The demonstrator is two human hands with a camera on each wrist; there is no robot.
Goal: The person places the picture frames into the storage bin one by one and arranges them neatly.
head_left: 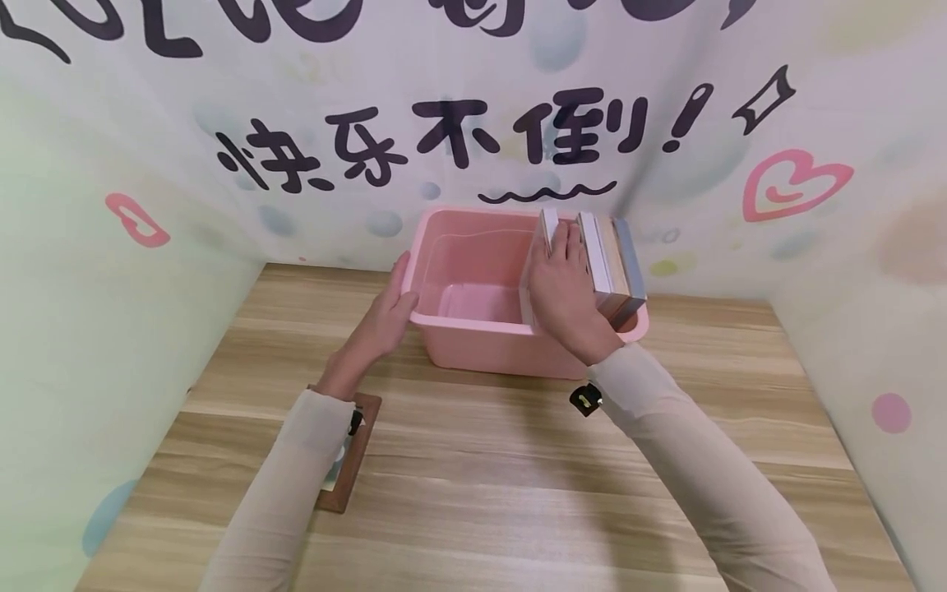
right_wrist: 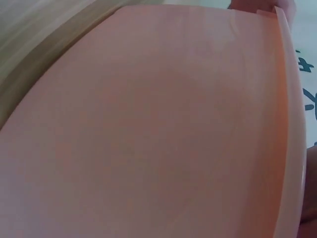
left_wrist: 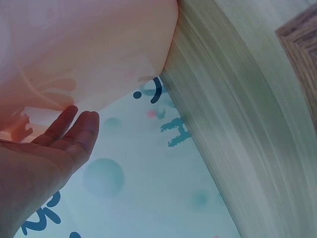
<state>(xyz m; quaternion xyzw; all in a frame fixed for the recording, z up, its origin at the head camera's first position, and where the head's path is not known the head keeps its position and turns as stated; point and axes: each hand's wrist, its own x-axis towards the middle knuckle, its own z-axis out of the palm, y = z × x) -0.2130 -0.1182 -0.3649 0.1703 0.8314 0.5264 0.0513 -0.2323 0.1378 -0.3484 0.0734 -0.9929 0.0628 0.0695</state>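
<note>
A pink plastic bin (head_left: 481,349) stands on the table against the back wall. Several books (head_left: 614,263) are upright at its right end, spines and edges facing up. My right hand (head_left: 564,284) reaches into the bin and holds a white-edged book (head_left: 548,220), left of the others; its lower part is hidden by the hand and bin wall. At the bin's left end, my left hand (head_left: 388,312) grips the rim, thumb on the edge. In the left wrist view, this hand's fingers (left_wrist: 81,134) extend along the bin's outside. The right wrist view mostly shows the bin's outer wall (right_wrist: 148,124).
A brown wooden frame (head_left: 351,469) lies on the wood-grain table (head_left: 473,493), partly under the left forearm. Fabric walls with printed lettering (head_left: 451,131) enclose the table's back and sides.
</note>
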